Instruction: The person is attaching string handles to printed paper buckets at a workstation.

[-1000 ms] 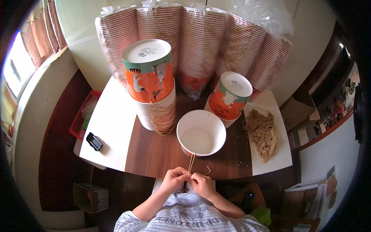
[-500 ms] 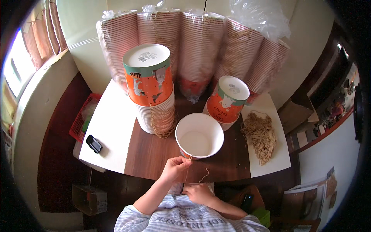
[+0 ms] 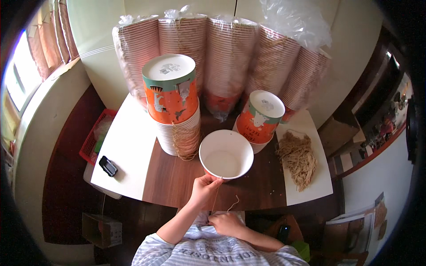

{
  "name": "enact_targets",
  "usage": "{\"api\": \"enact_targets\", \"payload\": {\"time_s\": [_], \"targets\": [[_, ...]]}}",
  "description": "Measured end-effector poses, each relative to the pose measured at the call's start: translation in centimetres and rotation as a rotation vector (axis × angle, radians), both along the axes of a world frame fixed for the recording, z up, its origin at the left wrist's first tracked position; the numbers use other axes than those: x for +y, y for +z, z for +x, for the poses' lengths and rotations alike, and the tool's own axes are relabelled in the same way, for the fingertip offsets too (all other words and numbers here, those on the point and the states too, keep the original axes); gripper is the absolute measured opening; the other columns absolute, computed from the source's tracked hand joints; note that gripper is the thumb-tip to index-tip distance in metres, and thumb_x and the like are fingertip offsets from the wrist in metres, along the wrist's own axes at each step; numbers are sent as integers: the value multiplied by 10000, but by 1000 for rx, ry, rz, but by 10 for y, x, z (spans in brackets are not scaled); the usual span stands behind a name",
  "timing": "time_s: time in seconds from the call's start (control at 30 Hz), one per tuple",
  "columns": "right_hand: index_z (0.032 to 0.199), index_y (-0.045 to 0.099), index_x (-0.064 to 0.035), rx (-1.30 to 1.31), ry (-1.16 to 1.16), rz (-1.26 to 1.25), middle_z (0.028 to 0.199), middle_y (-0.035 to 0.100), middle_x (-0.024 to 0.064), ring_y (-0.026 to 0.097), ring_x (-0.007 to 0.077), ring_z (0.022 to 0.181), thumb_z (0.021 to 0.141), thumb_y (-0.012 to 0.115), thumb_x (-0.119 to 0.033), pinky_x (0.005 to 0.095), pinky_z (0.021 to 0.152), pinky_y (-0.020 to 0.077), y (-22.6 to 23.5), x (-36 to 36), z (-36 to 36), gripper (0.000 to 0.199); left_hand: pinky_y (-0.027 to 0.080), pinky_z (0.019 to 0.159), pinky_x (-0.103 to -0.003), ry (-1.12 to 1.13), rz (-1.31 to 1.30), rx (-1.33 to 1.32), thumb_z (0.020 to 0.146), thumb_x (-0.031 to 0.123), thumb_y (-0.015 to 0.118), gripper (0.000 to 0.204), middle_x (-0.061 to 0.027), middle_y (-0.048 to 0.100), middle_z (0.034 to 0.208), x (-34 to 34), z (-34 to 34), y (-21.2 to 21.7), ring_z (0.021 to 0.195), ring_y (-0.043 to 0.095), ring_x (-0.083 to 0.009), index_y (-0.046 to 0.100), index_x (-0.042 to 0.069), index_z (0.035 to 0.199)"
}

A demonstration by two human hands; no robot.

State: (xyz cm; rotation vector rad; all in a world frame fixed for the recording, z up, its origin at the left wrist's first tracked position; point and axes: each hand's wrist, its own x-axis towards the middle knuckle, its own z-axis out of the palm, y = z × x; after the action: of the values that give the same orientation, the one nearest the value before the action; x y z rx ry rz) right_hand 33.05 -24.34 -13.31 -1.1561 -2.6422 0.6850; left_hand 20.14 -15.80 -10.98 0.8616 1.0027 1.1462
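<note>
A white paper bucket with its open mouth up stands near the table's front edge. My left hand pinches a thin tan cord at the bucket's near rim, fingertips touching the rim. From there the cord drops toward my right hand, which rests low at my lap beyond the table edge, fingers curled around the cord and partly hidden. A loose curly cord end shows just above that hand.
Upside-down orange and green buckets top a tall stack at left and a shorter stack at right. Several plastic-wrapped bucket columns line the back. A tan cord bundle lies at right, a small black case at left.
My left hand has moved slightly closer against the bucket's rim, still pinching the cord. The right hand stays low at the lap; the view has shifted a little.
</note>
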Motion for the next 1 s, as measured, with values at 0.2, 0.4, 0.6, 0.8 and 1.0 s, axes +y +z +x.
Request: {"api": "enact_targets", "payload": {"time_s": [0.2, 0.4, 0.6, 0.8, 1.0], "targets": [[705, 558, -63, -40, -11, -30, 693, 603, 97, 610, 251, 677, 724, 561, -166, 377, 567, 477, 9, -2, -6, 105, 411, 621, -184, -7, -90, -23, 803, 88, 629, 102, -6, 611, 744, 5, 1, 3, 667, 513, -46, 618, -11, 780], [714, 567, -72, -44, -16, -28, 700, 607, 93, 611, 256, 684, 741, 563, -193, 376, 566, 470, -9, -1, -2, 124, 406, 601, -187, -5, -83, -74, 793, 110, 644, 123, 1, 603, 721, 7, 1, 10, 646, 504, -44, 615, -5, 761], [843, 612, -72, 120, -125, -349, 786, 617, 130, 604, 297, 746, 814, 525, -266, 395, 649, 467, -25, -8, 12, 215, 392, 529, -190, 43, 48, 208, 770, 152, 679, 174, 14, 576, 688, 9, -8, 4, 601, 474, -37, 595, 4, 734], [1017, 585, -99, -313, 72, -626, 915, 614, 150, 582, 322, 866, 866, 420, -366, 419, 769, 450, -38, -19, 63, 349, 448, 688, -319, 314, 670, 841, 717, 10, 600, 200, -106, 554, 926, 29, -40, 24, 816, 532, -243, 572, 22, 915], [937, 618, -61, -618, -60, -561, 936, 623, 140, 585, 346, 892, 840, 462, -316, 448, 751, 470, -51, -19, 115, 315, 435, 808, -335, 15, 1004, 1327, 663, 40, 581, 289, -53, 527, 1088, 55, -65, 51, 922, 487, -260, 600, 106, 944]]}}
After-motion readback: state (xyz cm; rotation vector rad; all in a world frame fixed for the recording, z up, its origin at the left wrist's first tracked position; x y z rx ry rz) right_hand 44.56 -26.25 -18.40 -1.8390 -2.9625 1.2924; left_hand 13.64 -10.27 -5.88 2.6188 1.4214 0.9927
